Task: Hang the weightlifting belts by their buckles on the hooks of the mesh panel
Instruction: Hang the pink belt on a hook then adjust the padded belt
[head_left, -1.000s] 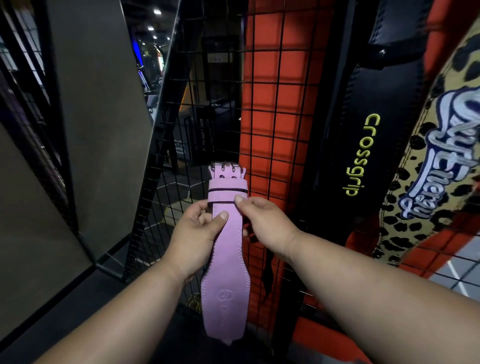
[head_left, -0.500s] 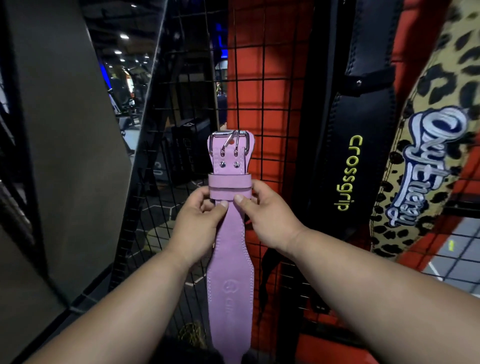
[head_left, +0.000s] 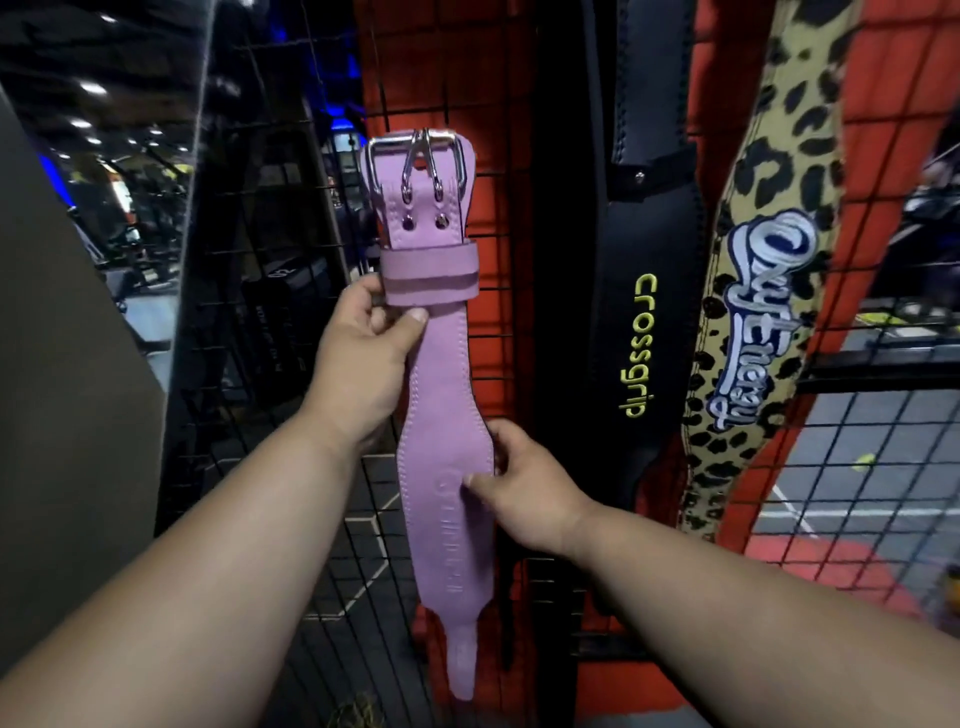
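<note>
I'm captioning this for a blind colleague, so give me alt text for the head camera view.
Two bare hands hold a purple weightlifting belt upright against a black mesh panel, silver buckle on top; the left hand grips below the loop, the right hand pinches the wide middle. Beside it hang a black belt and a leopard-print belt.

Black wire mesh panel (head_left: 498, 218) (red wall behind) carrying a black belt (head_left: 649, 291) and a leopard-print belt (head_left: 769, 171), hanging side by side.
</note>
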